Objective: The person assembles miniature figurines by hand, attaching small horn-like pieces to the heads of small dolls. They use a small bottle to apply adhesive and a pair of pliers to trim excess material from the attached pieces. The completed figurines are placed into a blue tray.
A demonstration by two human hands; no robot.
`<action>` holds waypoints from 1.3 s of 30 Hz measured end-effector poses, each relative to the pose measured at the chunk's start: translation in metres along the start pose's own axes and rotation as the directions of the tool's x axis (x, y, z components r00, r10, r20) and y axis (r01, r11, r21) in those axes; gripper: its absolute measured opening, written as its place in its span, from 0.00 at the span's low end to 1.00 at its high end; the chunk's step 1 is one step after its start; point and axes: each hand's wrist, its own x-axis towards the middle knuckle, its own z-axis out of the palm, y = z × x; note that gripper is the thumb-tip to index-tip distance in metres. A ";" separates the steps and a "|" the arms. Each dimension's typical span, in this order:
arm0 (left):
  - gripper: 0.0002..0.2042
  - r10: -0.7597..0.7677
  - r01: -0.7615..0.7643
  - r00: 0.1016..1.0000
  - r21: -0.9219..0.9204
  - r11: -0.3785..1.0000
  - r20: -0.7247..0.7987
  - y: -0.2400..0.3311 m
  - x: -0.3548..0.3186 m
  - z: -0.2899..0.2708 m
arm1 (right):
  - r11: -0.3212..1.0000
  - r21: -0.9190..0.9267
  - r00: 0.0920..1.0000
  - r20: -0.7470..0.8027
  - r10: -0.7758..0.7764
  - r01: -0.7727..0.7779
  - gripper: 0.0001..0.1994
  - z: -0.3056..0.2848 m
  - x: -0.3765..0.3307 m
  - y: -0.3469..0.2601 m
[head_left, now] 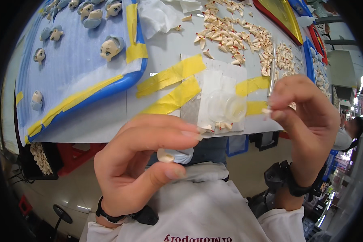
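My left hand [139,163] is closed around a small doll head [177,156] with grey-blue hair and a cream-coloured part, held in front of the table's near edge. Most of the head is covered by my fingers. Off to the right, thumb and fingertips of my right hand [306,111] pinch a tiny pale piece [267,113]; its exact shape is too small to make out. Between the hands, a clear round dish [226,105] stands on a taped-down board [192,111]. Several small cream pieces with red tips [224,126] lie at the board's near edge.
A blue-rimmed tray [121,82] lined with pale blue cloth holds several doll heads [112,47] at left. Loose cream pieces [226,28] spread over the far right. A metal rod [272,70] lies near my right fingers. A red-edged yellow tray [284,18] sits beyond.
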 end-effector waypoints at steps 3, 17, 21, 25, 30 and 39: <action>0.16 0.058 -0.070 0.992 0.107 0.992 0.109 -0.003 -0.002 -0.008 | 0.961 -0.237 0.987 0.098 -0.123 0.144 0.08 0.009 0.011 -0.004; 0.23 -0.017 0.022 0.997 -0.060 0.998 0.080 -0.003 0.005 0.001 | 0.763 -0.574 0.955 0.176 -0.238 0.296 0.09 0.024 0.021 -0.025; 0.23 -0.093 0.090 0.996 -0.140 0.986 -0.011 0.009 0.007 0.019 | 0.943 -0.296 0.984 0.135 -0.117 0.153 0.08 0.007 -0.003 -0.039; 0.24 -0.051 0.052 0.999 -0.099 0.994 0.016 0.006 0.003 0.017 | 0.989 0.053 0.983 0.116 -0.142 0.136 0.08 0.021 -0.021 -0.025; 0.22 0.084 -0.097 0.989 0.103 0.990 0.122 0.006 0.006 0.012 | 0.978 0.072 0.973 0.106 -0.203 0.196 0.11 0.030 -0.025 -0.020; 0.23 0.337 -0.363 0.930 0.502 0.785 0.144 0.012 0.003 0.012 | 0.933 -0.205 0.955 0.043 -0.293 0.295 0.12 0.042 -0.035 -0.021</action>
